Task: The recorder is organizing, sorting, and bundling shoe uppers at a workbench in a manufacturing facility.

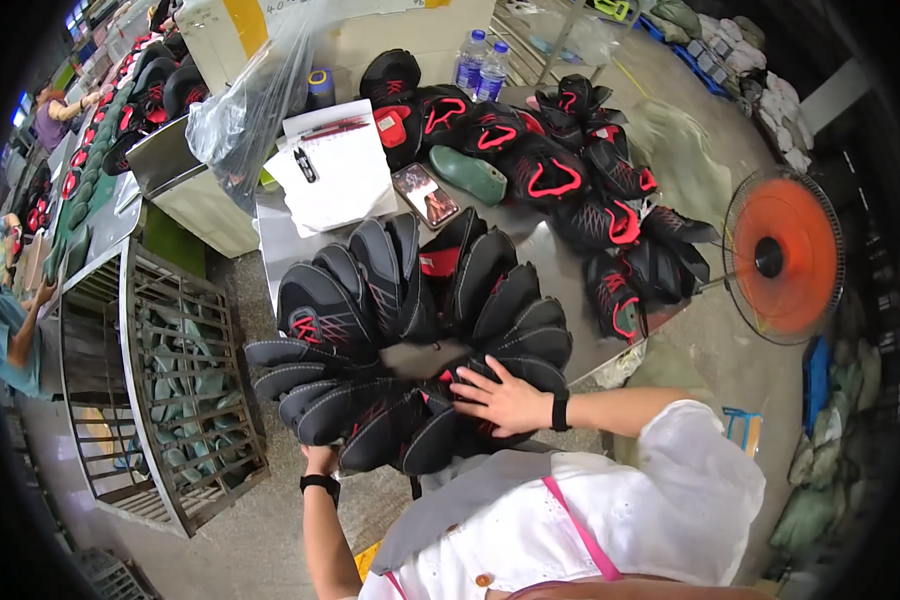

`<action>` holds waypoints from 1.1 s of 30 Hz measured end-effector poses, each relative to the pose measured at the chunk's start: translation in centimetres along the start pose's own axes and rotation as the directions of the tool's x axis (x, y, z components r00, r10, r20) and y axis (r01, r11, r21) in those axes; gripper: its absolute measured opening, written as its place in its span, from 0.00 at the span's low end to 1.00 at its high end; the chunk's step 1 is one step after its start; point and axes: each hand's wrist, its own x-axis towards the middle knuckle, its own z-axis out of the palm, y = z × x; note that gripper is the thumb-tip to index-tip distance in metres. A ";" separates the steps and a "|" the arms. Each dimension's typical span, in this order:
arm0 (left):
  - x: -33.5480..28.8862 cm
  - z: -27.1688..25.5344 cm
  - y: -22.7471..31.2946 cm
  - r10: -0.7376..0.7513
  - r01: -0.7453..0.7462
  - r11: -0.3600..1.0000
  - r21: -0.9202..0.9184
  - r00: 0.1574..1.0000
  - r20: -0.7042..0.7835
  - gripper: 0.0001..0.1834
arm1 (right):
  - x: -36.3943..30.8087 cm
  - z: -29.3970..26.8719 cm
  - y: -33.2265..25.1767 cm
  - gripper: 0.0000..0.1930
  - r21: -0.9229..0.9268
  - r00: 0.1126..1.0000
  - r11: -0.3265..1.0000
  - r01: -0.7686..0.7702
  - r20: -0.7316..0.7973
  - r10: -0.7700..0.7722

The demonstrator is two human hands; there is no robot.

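Note:
A ring of black shoe uppers [330,300] with grey panels and red lacing stands close-packed on the metal table in front of me. My right hand [505,398] lies on the near right side of the ring, its fingers spread and touching the uppers there. At the ring's near left edge, my left hand [320,458] is against the underside of an upper [345,412]; its fingers are hidden there. Beyond the ring lie a phone [426,194] and a green shoe last [468,175].
More black and red shoes [545,175] are heaped at the table's far right, near an orange fan [782,255]. White papers [330,170] and two water bottles [490,72] stand farther back. A barred metal cart [185,390] holds green lasts at left. Two people [20,320] are beyond.

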 end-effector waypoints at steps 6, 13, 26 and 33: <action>-8.9 1.4 12.7 0.569 -0.392 0.788 0.475 0.759 -0.317 0.31 | -1.9 -0.4 -1.5 0.51 0.018 0.927 0.935 -0.354 -0.127 0.354; -17.7 9.0 16.6 0.469 -0.476 0.866 -0.154 0.879 -0.084 0.42 | 1.3 -0.3 -3.8 0.54 0.049 0.907 0.913 -0.405 -0.104 0.408; -16.2 3.2 25.6 0.671 -0.488 0.741 0.461 0.554 -0.492 0.25 | -3.2 -1.8 1.3 0.22 -0.284 0.960 0.939 -0.196 -0.250 0.125; -12.6 3.8 20.7 0.566 -0.475 0.824 0.309 0.657 -0.498 0.39 | -1.6 -1.6 1.6 0.24 -0.333 0.973 0.933 -0.136 -0.223 0.062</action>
